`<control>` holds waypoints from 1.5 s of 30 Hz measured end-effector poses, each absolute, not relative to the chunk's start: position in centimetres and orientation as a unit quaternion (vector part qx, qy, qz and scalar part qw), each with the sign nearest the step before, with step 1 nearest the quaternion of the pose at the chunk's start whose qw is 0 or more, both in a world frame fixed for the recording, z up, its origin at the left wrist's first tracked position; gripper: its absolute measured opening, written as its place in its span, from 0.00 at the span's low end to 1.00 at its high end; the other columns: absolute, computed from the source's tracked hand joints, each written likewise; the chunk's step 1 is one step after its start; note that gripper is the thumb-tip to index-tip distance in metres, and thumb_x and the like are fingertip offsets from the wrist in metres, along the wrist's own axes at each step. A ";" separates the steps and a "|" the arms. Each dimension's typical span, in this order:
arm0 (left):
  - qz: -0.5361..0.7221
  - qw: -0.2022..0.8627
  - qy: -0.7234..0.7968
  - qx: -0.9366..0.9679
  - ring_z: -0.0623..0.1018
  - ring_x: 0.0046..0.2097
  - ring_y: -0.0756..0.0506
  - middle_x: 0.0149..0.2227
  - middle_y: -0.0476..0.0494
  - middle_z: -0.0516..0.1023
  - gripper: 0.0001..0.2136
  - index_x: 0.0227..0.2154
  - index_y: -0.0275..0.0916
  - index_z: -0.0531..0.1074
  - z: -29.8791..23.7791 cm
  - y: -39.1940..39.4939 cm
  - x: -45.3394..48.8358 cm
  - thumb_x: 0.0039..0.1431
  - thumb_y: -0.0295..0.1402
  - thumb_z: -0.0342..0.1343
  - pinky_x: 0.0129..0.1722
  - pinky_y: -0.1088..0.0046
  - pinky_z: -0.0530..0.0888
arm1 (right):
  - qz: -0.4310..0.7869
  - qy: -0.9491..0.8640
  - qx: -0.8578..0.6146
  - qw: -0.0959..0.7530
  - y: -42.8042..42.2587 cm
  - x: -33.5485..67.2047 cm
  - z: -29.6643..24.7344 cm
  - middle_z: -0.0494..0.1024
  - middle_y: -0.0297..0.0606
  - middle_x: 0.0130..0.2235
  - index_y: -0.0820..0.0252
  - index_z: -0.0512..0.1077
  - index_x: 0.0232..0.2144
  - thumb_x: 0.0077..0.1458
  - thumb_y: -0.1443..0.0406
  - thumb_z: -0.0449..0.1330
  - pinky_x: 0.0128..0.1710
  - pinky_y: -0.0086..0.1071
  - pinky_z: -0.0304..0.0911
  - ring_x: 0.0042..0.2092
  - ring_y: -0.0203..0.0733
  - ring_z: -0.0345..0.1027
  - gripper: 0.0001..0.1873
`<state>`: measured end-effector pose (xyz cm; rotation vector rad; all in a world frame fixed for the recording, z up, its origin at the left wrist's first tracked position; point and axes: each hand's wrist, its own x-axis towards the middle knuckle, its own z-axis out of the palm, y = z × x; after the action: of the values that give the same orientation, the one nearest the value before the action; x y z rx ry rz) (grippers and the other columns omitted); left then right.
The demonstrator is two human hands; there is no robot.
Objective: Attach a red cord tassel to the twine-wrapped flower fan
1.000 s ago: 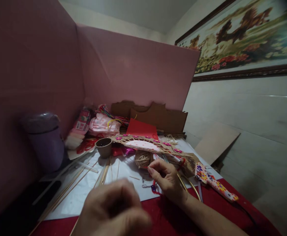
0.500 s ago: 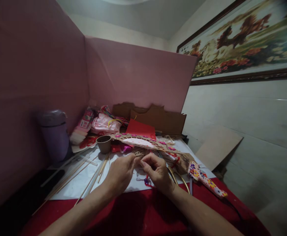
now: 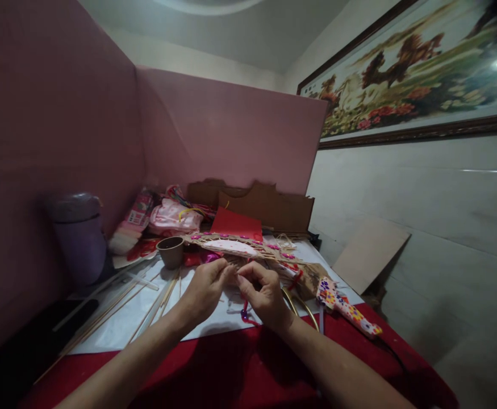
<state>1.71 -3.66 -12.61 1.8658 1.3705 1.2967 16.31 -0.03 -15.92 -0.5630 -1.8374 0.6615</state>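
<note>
My left hand [image 3: 208, 288] and my right hand [image 3: 266, 292] meet near the front of the white sheet [image 3: 208, 332], fingertips pinched close together. What they pinch is too small to make out. Just behind them lies a curved, woven-looking craft piece [image 3: 231, 246] with a pale padded middle and pink decorations along its edge. A red cord with a dark blue bead [image 3: 245, 316] rests below the fingers. Gold-coloured curved handles [image 3: 303, 307] lie beside my right wrist.
A brown cup [image 3: 170, 253] and thin wooden sticks [image 3: 103, 324] are to the left, with a purple tumbler [image 3: 80, 244] beyond. A flower-patterned glue gun [image 3: 348, 309] lies on the right. Torn cardboard [image 3: 269, 207] and a red sheet [image 3: 236, 224] stand behind.
The whole view has shifted slightly, so most things appear farther left. My hands stay together in the same pinch, with small finger movement.
</note>
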 end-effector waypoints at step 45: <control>0.672 0.465 0.417 0.398 0.67 0.24 0.54 0.22 0.52 0.69 0.06 0.24 0.34 0.69 -14.5 -3.3 0.2 0.40 0.21 0.55 0.22 0.81 0.63 | 0.318 -0.761 -0.253 0.505 -0.2 15.7 -16.5 0.63 0.27 0.18 0.61 0.67 0.24 0.54 0.63 0.57 0.21 0.26 0.50 0.21 0.31 0.54 0.09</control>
<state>0.24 -3.31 -14.54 0.9781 1.0232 1.6503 15.72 -0.21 -16.53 -0.6117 -1.8363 0.7685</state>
